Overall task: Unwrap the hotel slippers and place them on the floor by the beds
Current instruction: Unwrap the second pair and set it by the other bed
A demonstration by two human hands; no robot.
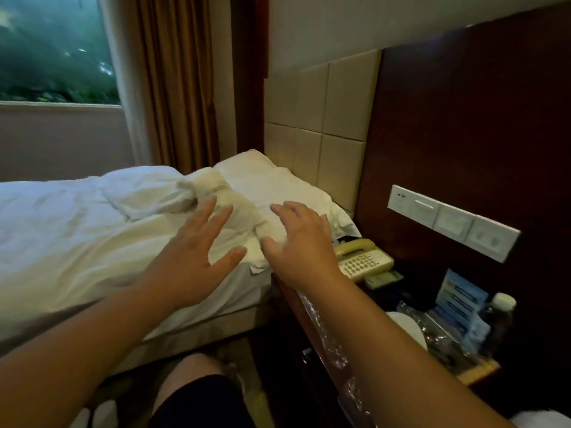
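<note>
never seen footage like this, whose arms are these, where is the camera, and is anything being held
No machine here: a person wears one wide-angle camera on the head, looking forward and down, so the arms are their own. The left hand and right hand are spread open over the rumpled white bed sheets, holding nothing. A white pillow lies beside the beige padded headboard. On the dark wooden bedside table sit a cream push-button telephone, crinkled clear plastic wrapping and a white-capped bottle.
</note>
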